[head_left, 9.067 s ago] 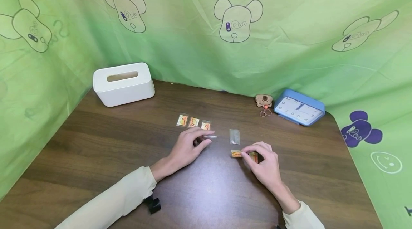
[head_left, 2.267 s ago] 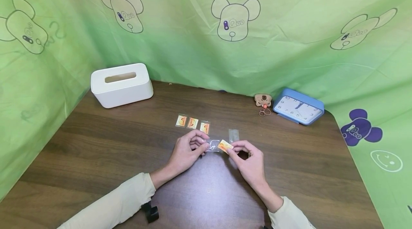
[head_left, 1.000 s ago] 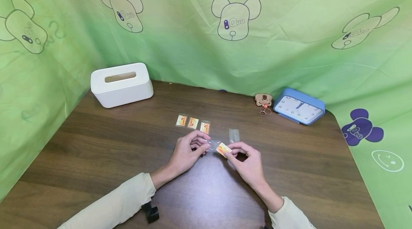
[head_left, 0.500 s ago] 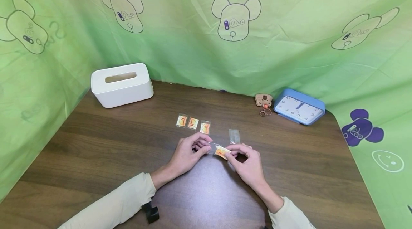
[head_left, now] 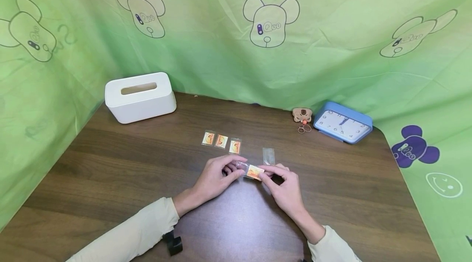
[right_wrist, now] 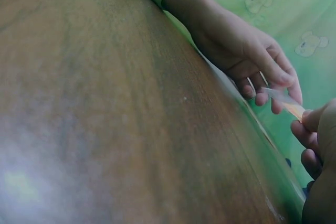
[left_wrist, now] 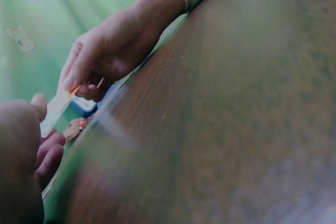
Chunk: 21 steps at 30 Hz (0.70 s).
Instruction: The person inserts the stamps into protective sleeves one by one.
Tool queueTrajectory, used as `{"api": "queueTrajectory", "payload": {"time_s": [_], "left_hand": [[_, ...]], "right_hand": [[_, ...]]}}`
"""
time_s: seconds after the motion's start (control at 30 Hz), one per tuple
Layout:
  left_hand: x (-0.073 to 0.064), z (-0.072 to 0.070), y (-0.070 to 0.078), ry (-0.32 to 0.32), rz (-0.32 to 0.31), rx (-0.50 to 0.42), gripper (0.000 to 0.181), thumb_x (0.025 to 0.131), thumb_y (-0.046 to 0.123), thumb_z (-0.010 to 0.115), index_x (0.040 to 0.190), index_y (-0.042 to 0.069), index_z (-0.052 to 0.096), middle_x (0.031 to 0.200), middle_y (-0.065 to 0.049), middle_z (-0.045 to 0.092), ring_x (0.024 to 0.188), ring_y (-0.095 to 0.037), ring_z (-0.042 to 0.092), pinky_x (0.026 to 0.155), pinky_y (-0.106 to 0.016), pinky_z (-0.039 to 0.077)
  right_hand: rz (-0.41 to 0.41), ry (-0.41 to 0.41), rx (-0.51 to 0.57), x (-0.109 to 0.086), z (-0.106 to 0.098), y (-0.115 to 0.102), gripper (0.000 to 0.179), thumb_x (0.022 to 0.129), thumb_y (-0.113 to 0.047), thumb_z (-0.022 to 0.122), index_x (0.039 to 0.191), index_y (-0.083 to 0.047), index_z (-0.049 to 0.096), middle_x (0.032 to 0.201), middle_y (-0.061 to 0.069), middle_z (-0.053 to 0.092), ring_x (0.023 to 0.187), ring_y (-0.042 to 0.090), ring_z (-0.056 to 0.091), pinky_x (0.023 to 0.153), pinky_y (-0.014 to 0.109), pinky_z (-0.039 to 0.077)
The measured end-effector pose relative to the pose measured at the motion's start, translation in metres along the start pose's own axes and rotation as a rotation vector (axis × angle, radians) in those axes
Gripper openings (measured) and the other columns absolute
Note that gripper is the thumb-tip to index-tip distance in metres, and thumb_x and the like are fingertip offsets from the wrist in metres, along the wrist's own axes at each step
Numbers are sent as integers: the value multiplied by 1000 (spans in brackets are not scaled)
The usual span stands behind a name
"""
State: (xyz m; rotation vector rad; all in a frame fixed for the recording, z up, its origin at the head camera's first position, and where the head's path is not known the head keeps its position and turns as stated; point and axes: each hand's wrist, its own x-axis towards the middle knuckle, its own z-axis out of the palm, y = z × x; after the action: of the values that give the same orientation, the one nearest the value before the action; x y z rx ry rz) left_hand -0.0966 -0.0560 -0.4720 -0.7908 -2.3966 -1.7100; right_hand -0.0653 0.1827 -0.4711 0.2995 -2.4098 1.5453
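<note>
In the head view my left hand [head_left: 215, 176] pinches the left end of a small clear plastic sleeve [head_left: 241, 166] between thumb and fingers. My right hand [head_left: 285, 184] pinches the right edge of a small orange-and-yellow stamp-like card [head_left: 254, 171]. Card and sleeve overlap, held just above the table; how much of the card lies inside is hard to tell. Both wrist views show the two hands meeting at this thin piece. Behind my left hand lie three similar cards [head_left: 221, 141] in clear sleeves, in a row. A flat clear sleeve [head_left: 268, 156] lies behind my right hand.
A white tissue box [head_left: 141, 102] stands at the back left of the brown wooden table [head_left: 129, 172]. At the back right are a blue clock [head_left: 343, 125] and a brown bear-shaped keychain [head_left: 302, 115]. A green printed curtain [head_left: 206, 49] surrounds the table.
The card, earlier apart from the sleeve in my right hand, has come to the sleeve's right end and turned in line with it. My left hand has shifted slightly right and down.
</note>
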Motion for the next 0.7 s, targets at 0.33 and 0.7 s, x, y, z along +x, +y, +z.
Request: {"api": "queueTrajectory", "payload": {"time_s": [0.33, 0.7], "left_hand": [[-2, -6, -4, 16, 260, 299, 47, 87, 15, 98, 130, 11, 81, 103, 2, 74, 75, -6, 66, 69, -18, 54], [-3, -5, -4, 23, 252, 298, 46, 85, 21, 99, 127, 14, 82, 97, 4, 73, 72, -3, 66, 68, -17, 54]], "right_hand": [[-1, 12, 20, 1, 0, -1, 25, 87, 3, 91, 109, -8, 89, 83, -1, 76, 84, 7, 63, 83, 22, 46], [-4, 19, 25, 0, 0, -1, 29, 85, 5, 92, 111, -7, 88, 84, -1, 78, 83, 9, 63, 83, 23, 46]]}}
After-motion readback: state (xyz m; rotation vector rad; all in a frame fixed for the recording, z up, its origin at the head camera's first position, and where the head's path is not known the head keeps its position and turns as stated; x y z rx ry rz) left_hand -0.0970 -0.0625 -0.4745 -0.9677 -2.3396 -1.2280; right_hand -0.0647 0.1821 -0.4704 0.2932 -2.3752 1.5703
